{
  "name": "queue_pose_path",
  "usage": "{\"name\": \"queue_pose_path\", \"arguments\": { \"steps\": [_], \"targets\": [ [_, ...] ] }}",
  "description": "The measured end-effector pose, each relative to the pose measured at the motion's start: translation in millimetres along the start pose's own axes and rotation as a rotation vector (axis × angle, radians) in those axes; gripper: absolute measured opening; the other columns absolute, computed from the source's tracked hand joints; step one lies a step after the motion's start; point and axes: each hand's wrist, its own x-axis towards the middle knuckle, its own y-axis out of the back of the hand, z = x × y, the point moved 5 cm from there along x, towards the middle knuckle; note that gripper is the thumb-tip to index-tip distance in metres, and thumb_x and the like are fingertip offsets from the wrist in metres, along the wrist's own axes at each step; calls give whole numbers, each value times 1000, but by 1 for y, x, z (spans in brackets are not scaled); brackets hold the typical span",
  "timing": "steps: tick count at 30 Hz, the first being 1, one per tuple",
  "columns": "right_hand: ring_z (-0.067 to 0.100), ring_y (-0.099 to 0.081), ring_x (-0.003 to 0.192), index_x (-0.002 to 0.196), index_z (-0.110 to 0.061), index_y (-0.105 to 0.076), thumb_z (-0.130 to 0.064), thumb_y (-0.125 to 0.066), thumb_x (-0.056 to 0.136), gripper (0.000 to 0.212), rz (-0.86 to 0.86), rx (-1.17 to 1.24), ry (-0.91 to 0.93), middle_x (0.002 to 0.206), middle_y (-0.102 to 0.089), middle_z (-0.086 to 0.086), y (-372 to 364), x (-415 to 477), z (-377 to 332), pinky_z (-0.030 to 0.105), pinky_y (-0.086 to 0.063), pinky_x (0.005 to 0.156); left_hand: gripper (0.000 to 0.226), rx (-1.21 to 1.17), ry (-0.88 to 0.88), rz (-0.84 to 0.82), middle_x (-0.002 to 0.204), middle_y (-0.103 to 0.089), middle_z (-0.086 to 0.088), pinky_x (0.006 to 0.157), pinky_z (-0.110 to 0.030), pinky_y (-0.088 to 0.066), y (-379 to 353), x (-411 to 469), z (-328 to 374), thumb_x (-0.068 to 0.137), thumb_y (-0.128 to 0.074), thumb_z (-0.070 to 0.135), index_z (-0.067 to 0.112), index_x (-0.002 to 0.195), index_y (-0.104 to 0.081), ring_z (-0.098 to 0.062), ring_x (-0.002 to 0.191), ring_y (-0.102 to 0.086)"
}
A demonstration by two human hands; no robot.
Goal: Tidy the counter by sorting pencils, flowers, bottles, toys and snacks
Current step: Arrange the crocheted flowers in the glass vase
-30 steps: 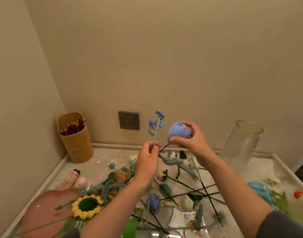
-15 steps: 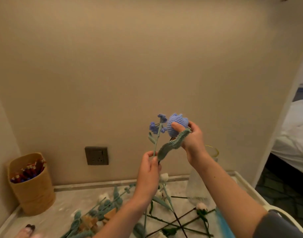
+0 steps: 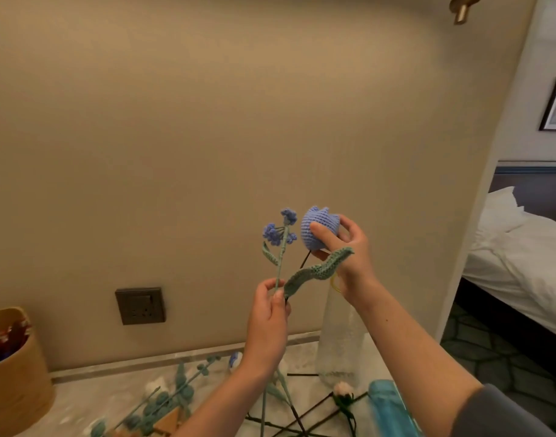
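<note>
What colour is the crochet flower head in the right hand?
The flower head is lavender blue; the head view shows it.

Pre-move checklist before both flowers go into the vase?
1. Left hand pinches sprig stem: ok.
2. Right hand holds tulip head: ok.
3. Vase upright on counter: ok.
4. Vase mouth free: cannot tell, right hand hides it.
5. Tulip stem clear of loose stems below: cannot tell.
</note>
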Motion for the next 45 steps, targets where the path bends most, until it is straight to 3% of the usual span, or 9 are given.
{"name": "queue_pose_path", "arguments": {
  "steps": [4,6,8,11,18,26,31,39,45],
  "targets": [
    [27,-63,107,133,-8,-49,-19,-60,95,42,-146,28,-192,119,-63,11,2,-11,16,33,-60,67,16,-5,2,7,64,-44,4,47,-15,-33,-10,9,4,103,-36,20,26,106,-50,-2,49,-37],
    [26,-65,95,119,-8,-52,-13,-46,101,20,-131,-3,-234,106,-65,12,10,-19,27,35,-59,68,15,-14,-5,18,65,-45,4,47,-16,-34,-16,16,8,102,-37,21,26,107,-50,-2,49,-39],
    [22,-66,85,111,-9,-55,-1,-41,98,21,-108,-106,-241,101,-67,10,18,-26,34,32,-56,67,15,-10,-24,39,64,-45,5,49,-17,-35,-23,24,13,102,-37,21,25,109,-50,-2,50,-40],
    [14,-66,83,112,-10,-61,6,-54,87,30,-146,-255,-174,104,-71,6,26,-30,33,25,-53,63,16,22,-53,52,67,-45,1,57,-26,-36,-34,34,18,102,-36,21,23,113,-47,-8,55,-41],
    [5,-59,62,89,-16,-73,-30,-74,84,15,-25,-252,-155,78,-74,-5,42,-10,1,20,-40,51,11,-27,-106,9,69,-46,0,56,-25,-35,-72,47,28,103,-36,19,23,107,-45,-9,56,-41],
    [7,-55,42,80,-12,-61,-12,-71,85,11,40,-71,-167,53,-63,-3,47,31,-34,17,-37,39,15,-135,-156,-27,68,-48,1,60,-27,-38,-116,76,47,104,-31,20,21,97,-45,-9,59,-44],
    [6,-65,57,87,-14,-66,-17,-73,83,9,87,-197,-16,73,-73,-1,54,61,-63,21,-45,52,19,-142,-119,0,79,-51,-3,55,-27,-41,-133,111,56,104,-31,19,23,91,-44,-12,60,-48],
    [8,-70,68,85,-16,-63,-17,-76,82,13,136,-337,167,79,-74,0,69,100,-75,18,-48,47,19,-128,-149,4,66,-47,5,75,-38,-53,-141,155,64,102,-36,18,25,90,-49,-7,57,-51],
    [7,-71,69,87,-14,-64,-15,-76,80,14,141,-380,88,83,-74,0,95,98,-17,18,-48,50,19,-123,-102,-12,82,-53,0,81,-33,-55,-144,143,17,102,-39,15,28,99,-53,-10,70,-56]
  ]
}}
